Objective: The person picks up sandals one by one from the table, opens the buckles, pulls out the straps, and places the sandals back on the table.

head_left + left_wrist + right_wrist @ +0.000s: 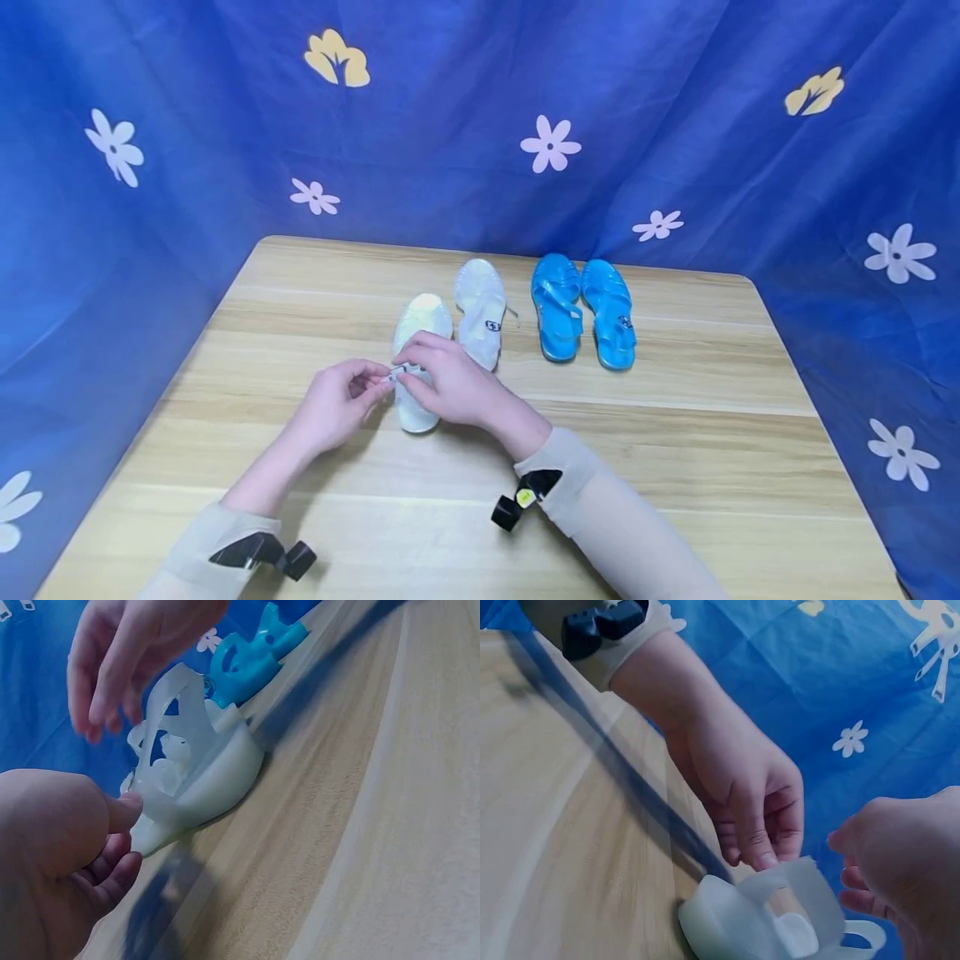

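Observation:
A translucent white sandal (423, 315) lies on the table with its strap standing up at the heel end. My left hand (337, 404) pinches the end of this strap (159, 712) between thumb and fingers, at the sandal's left side. Over the sandal hovers my right hand (457, 383), its fingers loosely bent near the strap end; both wrist views show a gap between them and the strap. A small buckle (395, 372) shows between the hands in the head view. The second white sandal (480, 287) lies just behind to the right, its thin strap end sticking out.
Two blue sandals (557, 333) lie side by side farther right, toward the back edge of the wooden table (675, 467). A blue curtain (450, 125) with flower prints surrounds the back and sides. Each wrist carries a black camera mount (507, 512).

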`<state>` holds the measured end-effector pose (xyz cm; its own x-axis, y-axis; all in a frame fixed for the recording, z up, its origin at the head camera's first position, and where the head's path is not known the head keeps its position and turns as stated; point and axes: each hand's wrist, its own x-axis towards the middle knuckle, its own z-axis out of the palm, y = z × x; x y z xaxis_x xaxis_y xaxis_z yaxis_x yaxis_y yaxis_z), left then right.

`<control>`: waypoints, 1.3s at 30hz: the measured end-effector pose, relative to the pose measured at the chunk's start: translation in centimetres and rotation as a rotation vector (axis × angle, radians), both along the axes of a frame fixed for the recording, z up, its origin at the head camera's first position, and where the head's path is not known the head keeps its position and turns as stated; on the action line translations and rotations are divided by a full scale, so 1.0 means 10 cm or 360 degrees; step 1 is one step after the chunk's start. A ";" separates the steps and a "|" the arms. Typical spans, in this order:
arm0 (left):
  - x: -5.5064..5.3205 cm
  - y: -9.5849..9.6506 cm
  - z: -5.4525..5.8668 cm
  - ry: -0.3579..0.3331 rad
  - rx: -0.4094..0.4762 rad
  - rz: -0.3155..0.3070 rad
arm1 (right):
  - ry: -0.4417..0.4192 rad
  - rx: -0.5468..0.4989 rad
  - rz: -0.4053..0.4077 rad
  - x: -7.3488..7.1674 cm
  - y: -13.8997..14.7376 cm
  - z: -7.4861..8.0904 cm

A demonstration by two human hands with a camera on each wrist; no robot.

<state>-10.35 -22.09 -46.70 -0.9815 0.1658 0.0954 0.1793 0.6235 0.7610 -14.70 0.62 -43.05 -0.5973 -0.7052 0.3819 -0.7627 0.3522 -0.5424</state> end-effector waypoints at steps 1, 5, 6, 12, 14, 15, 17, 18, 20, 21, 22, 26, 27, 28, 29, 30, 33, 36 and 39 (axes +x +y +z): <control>0.00 0.01 0.01 -0.0004 -0.0002 0.0005 | -0.0031 0.0051 0.0003 -0.03 -0.04 -0.01; -0.04 0.05 0.03 -0.0086 0.0045 -0.0007 | -0.0168 0.0256 -0.0008 -0.13 -0.11 -0.05; -0.04 0.07 0.03 -0.0118 0.0069 -0.0020 | -0.0200 0.0290 -0.0015 -0.14 -0.11 -0.06; -0.08 0.10 0.01 -0.0278 0.0222 -0.0066 | -0.0345 0.0269 -0.0038 -0.21 -0.06 -0.16; -0.07 0.09 0.00 -0.0314 0.0273 -0.0061 | -0.0363 0.0244 -0.0012 -0.23 -0.05 -0.19; -0.07 0.07 0.00 -0.0335 0.0300 -0.0052 | -0.0363 0.0234 0.0000 -0.23 -0.05 -0.21; -0.06 0.05 -0.01 -0.0366 0.0343 -0.0042 | -0.0363 0.0207 0.0020 -0.23 -0.05 -0.25; -0.06 0.04 0.00 -0.0383 0.0363 -0.0040 | -0.0357 0.0188 0.0028 -0.23 -0.04 -0.26; -0.05 0.02 0.01 -0.0440 0.0413 -0.0023 | -0.0344 0.0148 0.0045 -0.23 -0.03 -0.31; -0.05 0.01 0.02 -0.0477 0.0440 -0.0015 | -0.0333 0.0130 0.0057 -0.23 -0.02 -0.33; -0.05 0.01 0.03 -0.0518 0.0465 -0.0008 | -0.0322 0.0116 0.0070 -0.23 -0.02 -0.35; -0.05 -0.01 0.05 -0.0657 0.0541 0.0019 | -0.0272 0.0062 0.0104 -0.24 -0.01 -0.40; -0.06 0.00 0.05 -0.0669 0.0553 0.0028 | -0.0264 0.0049 0.0106 -0.24 -0.01 -0.41; -0.06 0.00 0.05 -0.0673 0.0556 0.0039 | -0.0255 0.0036 0.0106 -0.23 -0.02 -0.41; -0.06 0.00 0.05 -0.0672 0.0554 0.0048 | -0.0253 0.0019 0.0105 -0.23 -0.02 -0.42; -0.06 0.01 0.05 -0.0667 0.0550 0.0058 | -0.0256 0.0006 0.0101 -0.23 -0.01 -0.43; -0.08 0.01 0.04 -0.0637 0.0535 0.0079 | -0.0279 -0.0041 0.0094 -0.22 0.00 -0.46; -0.09 0.02 0.04 -0.0616 0.0527 0.0082 | -0.0307 -0.0076 0.0089 -0.22 0.01 -0.49; -0.10 0.04 0.06 -0.0613 0.0536 0.0074 | -0.0323 -0.0105 0.0102 -0.22 0.02 -0.50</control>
